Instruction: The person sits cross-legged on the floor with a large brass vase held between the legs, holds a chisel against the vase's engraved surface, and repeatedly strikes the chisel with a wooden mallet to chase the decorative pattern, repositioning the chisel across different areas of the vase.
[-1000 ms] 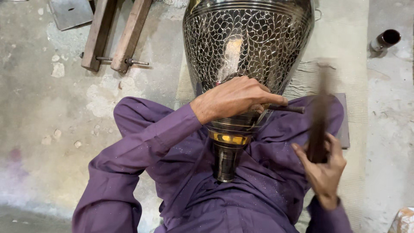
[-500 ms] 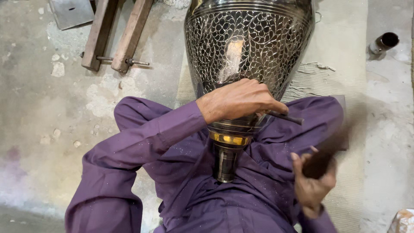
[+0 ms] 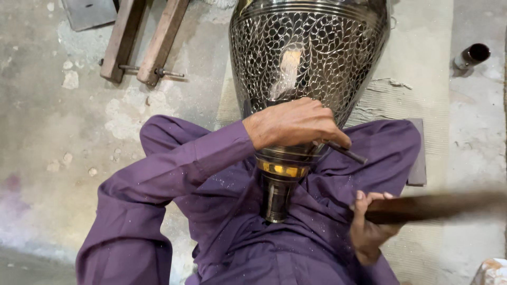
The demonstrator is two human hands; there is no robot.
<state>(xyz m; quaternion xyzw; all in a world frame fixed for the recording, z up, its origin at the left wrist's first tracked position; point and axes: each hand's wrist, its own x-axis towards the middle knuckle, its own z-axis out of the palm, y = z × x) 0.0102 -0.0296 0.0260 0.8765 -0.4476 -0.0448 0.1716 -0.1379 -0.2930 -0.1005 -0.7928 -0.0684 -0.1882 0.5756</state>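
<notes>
Our left hand (image 3: 296, 125) grips a thin dark tool (image 3: 346, 152) against the neck of the engraved metal vase (image 3: 309, 58) lying on our purple-clad lap. Our right hand (image 3: 369, 227) clasps a blurred dark stick (image 3: 438, 206), below-right of the left. Wooden clamp (image 3: 142, 42) far upper left.

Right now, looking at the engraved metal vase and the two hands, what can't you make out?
Head view only:
- Dark wooden striker in the right hand: motion-blurred, far end undefined.
- Thin dark metal punch: the left hand covers its tip.
- Engraved metal vase: top cut off by the frame edge.
</notes>
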